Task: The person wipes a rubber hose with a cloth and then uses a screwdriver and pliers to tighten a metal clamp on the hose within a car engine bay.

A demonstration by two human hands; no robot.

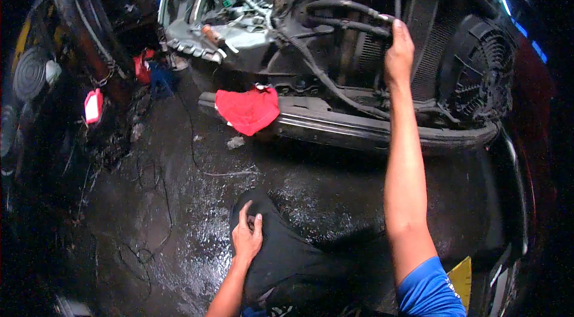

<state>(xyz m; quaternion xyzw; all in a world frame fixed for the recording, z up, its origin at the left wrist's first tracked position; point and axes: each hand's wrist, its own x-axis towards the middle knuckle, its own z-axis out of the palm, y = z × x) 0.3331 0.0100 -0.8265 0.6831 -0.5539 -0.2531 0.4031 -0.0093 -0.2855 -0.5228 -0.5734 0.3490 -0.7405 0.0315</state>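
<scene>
My right hand (399, 54) reaches forward, its fingers closed at the end of a dark hose (341, 4) in the opened front of a car. A second dark hose (359, 27) runs just below the first and also ends near that hand. The fingertips are partly hidden behind the hand. Beside it stands a finned radiator (426, 36), with a round black fan (481, 69) to its right. My left hand (246, 234) rests on my knee in dark trousers (281, 257), fingers apart and holding nothing.
A red cloth (248, 111) hangs over the left part of the bumper beam (341, 129). An orange-handled tool (212, 35) lies on the bodywork. On the left are a lit red-framed lamp (93, 106) and a thin cable (170, 215) across the wet dark floor (197, 257).
</scene>
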